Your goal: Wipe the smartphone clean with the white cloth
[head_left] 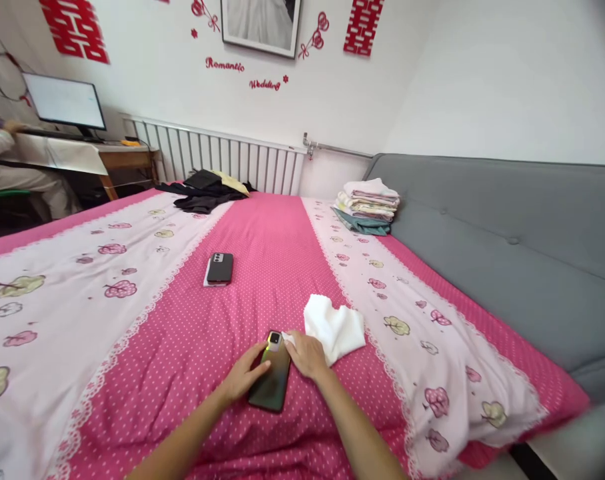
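A dark green smartphone (272, 383) lies back side up on the pink dotted bedspread, its camera block at the far end. My left hand (246, 373) holds it by the left edge, thumb resting across its back. At the upper right corner of the phone, my right hand (306, 353) is closed on a small piece of white cloth (288, 338) beside the camera block. A larger white cloth (338, 328) spreads out just beyond my right hand; whether both pieces are one cloth is hidden by the hand.
Farther off lies a black phone (220, 268) on something white and flat. Dark clothes (202, 192) lie at the bed's far left, a folded clothes stack (366, 207) by the grey headboard (502, 247). A person (12, 173) sits at a desk with a monitor (65, 100).
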A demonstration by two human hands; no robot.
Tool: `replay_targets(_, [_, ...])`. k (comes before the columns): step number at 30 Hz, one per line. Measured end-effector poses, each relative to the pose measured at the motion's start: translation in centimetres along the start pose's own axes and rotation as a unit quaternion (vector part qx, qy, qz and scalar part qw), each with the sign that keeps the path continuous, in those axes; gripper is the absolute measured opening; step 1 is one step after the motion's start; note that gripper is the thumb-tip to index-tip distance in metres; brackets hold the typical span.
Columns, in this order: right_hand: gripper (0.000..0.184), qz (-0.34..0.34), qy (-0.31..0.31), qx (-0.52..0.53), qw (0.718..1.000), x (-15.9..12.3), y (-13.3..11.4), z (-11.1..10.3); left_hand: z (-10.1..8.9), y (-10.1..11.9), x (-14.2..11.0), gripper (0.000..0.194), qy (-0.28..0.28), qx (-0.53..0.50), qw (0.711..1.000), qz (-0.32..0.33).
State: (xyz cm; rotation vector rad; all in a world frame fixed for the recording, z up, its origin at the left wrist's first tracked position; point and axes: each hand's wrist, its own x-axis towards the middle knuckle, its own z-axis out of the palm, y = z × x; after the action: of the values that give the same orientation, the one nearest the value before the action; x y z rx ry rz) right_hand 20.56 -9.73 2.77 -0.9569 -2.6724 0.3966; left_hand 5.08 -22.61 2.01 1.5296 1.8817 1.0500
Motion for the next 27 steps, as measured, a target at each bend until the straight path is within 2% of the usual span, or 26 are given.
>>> replay_targets(4, [0.037,0.022,0.005,-0.011,1.0,-1.2,-0.3,0.3,0.1,0.5,-0.3,0.058,-0.035,-0.029,0.999,-0.018])
replay_targets(7, [0.041,0.043,0.009,-0.016,0.999,-2.0,-0.4,0.5,0.5,0.5,-0.2,0.06,-0.038,-0.035,0.998,-0.039])
replay_targets(11, [0.044,0.055,0.023,-0.017,0.998,-2.5,-0.7,0.7,0.9,0.5,-1.6,0.062,-0.014,-0.006,0.999,-0.034])
replay_targets(17, [0.037,0.033,0.063,-0.02,0.997,-2.9,-1.4,0.6,1.2,0.4,-4.7,0.059,0.018,0.088,0.996,0.028])
replay_targets(22, [0.038,0.014,0.083,-0.018,0.996,-3.2,-1.5,0.7,1.7,0.0,-5.3,0.059,0.031,0.131,0.989,0.055])
replay_targets(27, [0.037,0.004,0.113,-0.006,0.994,-3.3,-1.6,1.1,1.9,-0.4,-5.6,0.052,0.066,0.165,0.983,0.047])
